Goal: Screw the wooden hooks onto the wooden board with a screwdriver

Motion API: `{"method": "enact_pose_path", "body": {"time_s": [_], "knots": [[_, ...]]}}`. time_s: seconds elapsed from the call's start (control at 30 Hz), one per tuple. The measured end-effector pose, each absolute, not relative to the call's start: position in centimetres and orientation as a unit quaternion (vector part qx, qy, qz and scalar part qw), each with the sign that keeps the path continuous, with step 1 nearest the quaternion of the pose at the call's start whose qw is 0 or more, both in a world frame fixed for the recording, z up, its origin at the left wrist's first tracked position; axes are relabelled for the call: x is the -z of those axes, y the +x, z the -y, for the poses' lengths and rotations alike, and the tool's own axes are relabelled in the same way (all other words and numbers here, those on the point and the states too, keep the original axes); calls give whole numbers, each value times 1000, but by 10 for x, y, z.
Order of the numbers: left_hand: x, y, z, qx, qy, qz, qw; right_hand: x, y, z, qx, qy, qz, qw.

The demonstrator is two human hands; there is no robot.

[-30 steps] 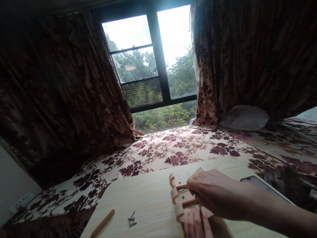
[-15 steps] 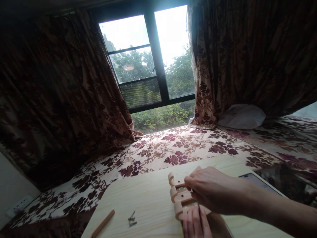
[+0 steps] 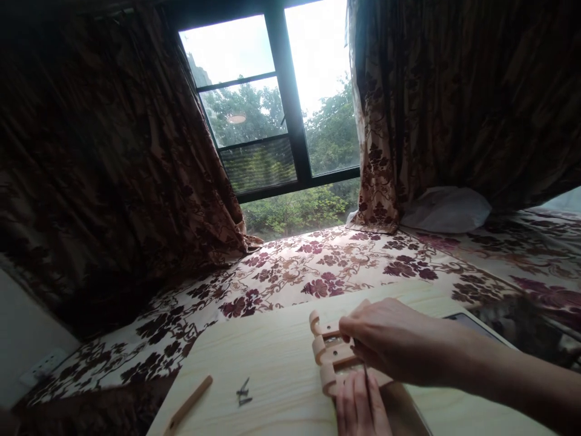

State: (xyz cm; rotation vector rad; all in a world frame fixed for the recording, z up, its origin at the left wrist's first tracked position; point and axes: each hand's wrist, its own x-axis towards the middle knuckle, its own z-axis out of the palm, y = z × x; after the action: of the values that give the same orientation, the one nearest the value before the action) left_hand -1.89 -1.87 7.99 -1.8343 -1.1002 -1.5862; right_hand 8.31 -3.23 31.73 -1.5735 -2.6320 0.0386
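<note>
A pale wooden piece with curled hook-like ends [image 3: 327, 378] and dark screw heads along its slats lies on the wooden board [image 3: 272, 345]. My right hand [image 3: 390, 339] is closed in a fist above it, around what looks like a screwdriver [image 3: 365, 367]; only its thin dark shaft shows, pointing down. The fingers of my left hand [image 3: 361, 402] are pressed together on the near end of the wooden piece, beside the shaft. The shaft's tip is hidden by my fingers.
Several loose screws [image 3: 244, 392] lie on the board, left of the wooden piece. A wooden stick [image 3: 188, 402] rests near the board's left edge. A phone-like dark-edged device [image 3: 472, 326] lies at the right. Flowered cloth [image 3: 276, 275] spreads behind, below a window.
The view has shifted slightly. My right hand stays over the wooden piece with its wrist turned a little. My left fingers keep their place on it.
</note>
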Motion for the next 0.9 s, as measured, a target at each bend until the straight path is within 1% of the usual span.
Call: {"method": "enact_pose_path", "body": {"time_s": [0.17,0.37,0.53,0.7,0.77,0.9], "knots": [[-81,-22,23,554,-697,408,199,-318,87,31,-40,-499,865,32],[-87,-38,28,502,-747,388,198,-318,86,34,-62,-527,847,22],[-87,-31,27,524,-727,397,199,-319,88,34,-52,-548,835,19],[-86,-26,25,547,-711,396,197,-323,87,35,-57,-529,847,11],[-88,-33,27,524,-732,389,196,-322,85,35,-60,-530,846,5],[-97,-49,35,416,-812,367,182,-317,85,31,-49,-545,837,5]]}}
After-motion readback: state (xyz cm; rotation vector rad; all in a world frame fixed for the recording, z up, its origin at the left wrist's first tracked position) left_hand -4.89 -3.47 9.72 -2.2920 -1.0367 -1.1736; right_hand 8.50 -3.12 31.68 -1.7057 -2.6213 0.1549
